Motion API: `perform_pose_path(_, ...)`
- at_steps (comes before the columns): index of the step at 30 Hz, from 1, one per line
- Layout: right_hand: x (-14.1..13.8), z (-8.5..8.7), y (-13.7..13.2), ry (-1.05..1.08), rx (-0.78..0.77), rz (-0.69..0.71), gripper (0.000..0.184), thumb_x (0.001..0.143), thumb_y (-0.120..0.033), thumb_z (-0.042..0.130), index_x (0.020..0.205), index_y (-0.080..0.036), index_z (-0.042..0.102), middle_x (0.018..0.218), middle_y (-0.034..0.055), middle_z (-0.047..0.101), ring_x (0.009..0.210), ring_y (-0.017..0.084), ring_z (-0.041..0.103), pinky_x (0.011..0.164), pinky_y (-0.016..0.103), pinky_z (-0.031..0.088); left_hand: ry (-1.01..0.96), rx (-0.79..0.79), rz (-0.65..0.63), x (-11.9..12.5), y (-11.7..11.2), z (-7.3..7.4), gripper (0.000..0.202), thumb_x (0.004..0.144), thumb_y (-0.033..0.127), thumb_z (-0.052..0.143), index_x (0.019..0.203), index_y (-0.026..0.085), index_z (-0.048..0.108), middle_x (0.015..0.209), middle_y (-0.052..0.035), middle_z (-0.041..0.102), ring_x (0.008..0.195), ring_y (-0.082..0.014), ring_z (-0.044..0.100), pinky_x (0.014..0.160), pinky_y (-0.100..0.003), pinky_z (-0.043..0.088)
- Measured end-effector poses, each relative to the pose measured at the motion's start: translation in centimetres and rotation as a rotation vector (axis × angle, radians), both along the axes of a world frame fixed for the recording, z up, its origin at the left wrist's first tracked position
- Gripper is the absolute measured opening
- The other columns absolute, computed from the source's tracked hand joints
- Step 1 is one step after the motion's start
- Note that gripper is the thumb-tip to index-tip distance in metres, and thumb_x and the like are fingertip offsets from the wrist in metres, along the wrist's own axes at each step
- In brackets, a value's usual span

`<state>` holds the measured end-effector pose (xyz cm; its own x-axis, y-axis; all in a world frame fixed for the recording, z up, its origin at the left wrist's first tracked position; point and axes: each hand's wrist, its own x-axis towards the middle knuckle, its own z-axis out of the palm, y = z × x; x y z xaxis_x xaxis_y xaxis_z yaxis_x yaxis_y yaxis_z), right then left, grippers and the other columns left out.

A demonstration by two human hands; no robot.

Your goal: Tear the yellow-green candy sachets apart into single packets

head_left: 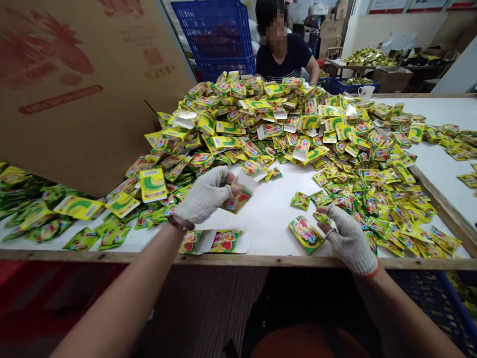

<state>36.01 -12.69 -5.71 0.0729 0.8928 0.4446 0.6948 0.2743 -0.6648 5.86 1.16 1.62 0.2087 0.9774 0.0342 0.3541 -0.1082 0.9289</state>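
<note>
Upper left of the frame, we see a big cardboard box [74, 99] w/ red print, tilted, its lower edge over the left end of the white table [268, 214]. Below it, mid-left, loose yellow-green packets [78, 207] lie scattered on the table. At lower ctr-left, just by the wooden front edge [112, 256], two flat carton blanks [214, 242] lie side by side, printed side up.

Right above them we have the left hand [204, 198] in a white knit glove. Its fingers are curled narrow, thumb pressing on a small printed carton [238, 200] held off the table, white flap up.

Top ctr, a blue crate [219, 35] stands behind the table, & a co-worker [285, 57] in a dark top sits at the far side. Btw. that person & us, the main heap [283, 119] of packets & small boxes fills the ctr & spreads to the right.

At lower ctr-right one larger packet [305, 233] lies flat, just beside the thumb of the right hand [348, 241], also gloved. Its fingers are narrow: thumb & forefinger pinch a small green sachet [321, 217] at the heap's near edge. We can't tell if it's off the table.

Upper right, a white mug [365, 92] stands at the far edge. Lower right, under the table, a second blue crate [452, 308] shows.
</note>
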Motion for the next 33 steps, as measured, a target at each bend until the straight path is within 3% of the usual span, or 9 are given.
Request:
perform_pose_path(2, -1.4, -0.3, 0.3, 0.107, 0.02, 0.022, 0.028, 0.088, -0.029, 0.062, 0.115, -0.022, 0.061, 0.111, 0.0097, 0.069, 0.104, 0.025, 0.066, 0.095, 0.042, 0.053, -0.261, 0.018, -0.003, 3.0, -2.8, -1.5, 0.038, 0.064, 0.032, 0.077, 0.089, 0.019, 0.051, 0.083, 0.0018, 0.062, 0.075, -0.0145, 0.061, 0.069, -0.026, 0.049)
perform_pose_path(5, -3.7, -1.0, 1.0, 0.281, -0.029, 0.097, 0.025, 0.086, -0.026, 0.062, 0.11, -0.022, 0.056, 0.113, 0.01, 0.067, 0.106, 0.023, 0.065, 0.093, 0.039, 0.055, -0.412, -0.182, -0.056, 6.9, -6.9, -4.9, 0.046, 0.065, 0.03, 0.077, 0.097, 0.019, 0.045, 0.089, -0.0024, 0.067, 0.082, -0.0184, 0.067, 0.075, -0.031, 0.054)
perform_pose_path(8, -4.9, -1.7, 1.6, 0.369, -0.125, 0.133, 0.018, 0.084, -0.024, 0.06, 0.101, -0.021, 0.056, 0.102, 0.0079, 0.068, 0.093, 0.021, 0.068, 0.084, 0.035, 0.057, -0.472, -0.232, -0.056, 8.4, -9.2, -7.6, 0.049, 0.069, 0.03, 0.077, 0.099, 0.021, 0.04, 0.09, -0.0031, 0.069, 0.083, -0.0192, 0.069, 0.077, -0.034, 0.056)
perform_pose_path(10, -5.1, -2.0, 1.8, 0.403, -0.145, 0.128, 0.018, 0.082, -0.026, 0.061, 0.099, -0.02, 0.059, 0.098, 0.0076, 0.07, 0.091, 0.021, 0.069, 0.083, 0.035, 0.057, -0.456, -0.188, -0.058, 8.4, -9.6, -8.4, 0.044, 0.072, 0.031, 0.075, 0.099, 0.021, 0.042, 0.093, -0.0039, 0.069, 0.085, -0.0189, 0.069, 0.08, -0.035, 0.056)
perform_pose_path(17, -4.6, -0.8, 1.7, 0.299, -0.138, 0.155, 0.02, 0.083, -0.024, 0.059, 0.096, -0.023, 0.073, 0.096, 0.0059, 0.074, 0.091, 0.023, 0.069, 0.086, 0.037, 0.055, -0.182, 0.046, -0.133, 6.8, -8.9, -8.1, 0.021, 0.079, 0.034, 0.068, 0.091, 0.016, 0.065, 0.091, -0.0048, 0.07, 0.089, -0.0186, 0.065, 0.083, -0.032, 0.052)
perform_pose_path(21, -4.5, -0.2, 1.7, 0.257, -0.208, 0.203, 0.013, 0.084, -0.024, 0.058, 0.08, -0.021, 0.069, 0.076, 0.0028, 0.069, 0.075, 0.018, 0.064, 0.074, 0.031, 0.054, -0.252, -0.01, -0.167, 6.8, -8.4, -7.7, 0.022, 0.08, 0.036, 0.067, 0.087, 0.015, 0.064, 0.081, -0.0027, 0.067, 0.077, -0.0149, 0.061, 0.072, -0.026, 0.049)
perform_pose_path(25, -4.6, -0.7, 1.7, 0.436, -0.229, 0.219, 0.027, 0.085, -0.026, 0.058, 0.112, -0.02, 0.062, 0.083, 0.0016, 0.067, 0.079, 0.017, 0.064, 0.073, 0.028, 0.052, -0.371, -0.154, -0.202, 6.9, -7.9, -7.7, 0.048, 0.077, 0.036, 0.073, 0.117, 0.015, 0.056, 0.08, -0.0006, 0.066, 0.07, -0.0124, 0.06, 0.064, -0.023, 0.048)
perform_pose_path(30, -4.3, -0.5, 1.3, 0.141, -0.117, 0.25, 0.014, 0.089, -0.022, 0.054, 0.094, -0.021, 0.068, 0.084, 0.0029, 0.069, 0.079, 0.017, 0.063, 0.072, 0.027, 0.047, -0.218, 0.022, -0.21, 6.4, -8.3, -7.5, 0.02, 0.079, 0.032, 0.068, 0.091, 0.016, 0.071, 0.093, -0.006, 0.073, 0.089, -0.0186, 0.065, 0.083, -0.03, 0.051)
perform_pose_path(33, -4.1, 0.5, 1.0, 0.058, -0.094, 0.287, 0.019, 0.094, -0.028, 0.052, 0.09, -0.019, 0.069, 0.079, 0.003, 0.069, 0.073, 0.016, 0.062, 0.066, 0.026, 0.044, -0.134, 0.071, -0.266, 6.1, -8.4, -6.7, 0.022, 0.083, 0.036, 0.065, 0.09, 0.017, 0.073, 0.088, -0.0044, 0.073, 0.083, -0.0177, 0.065, 0.077, -0.029, 0.051)
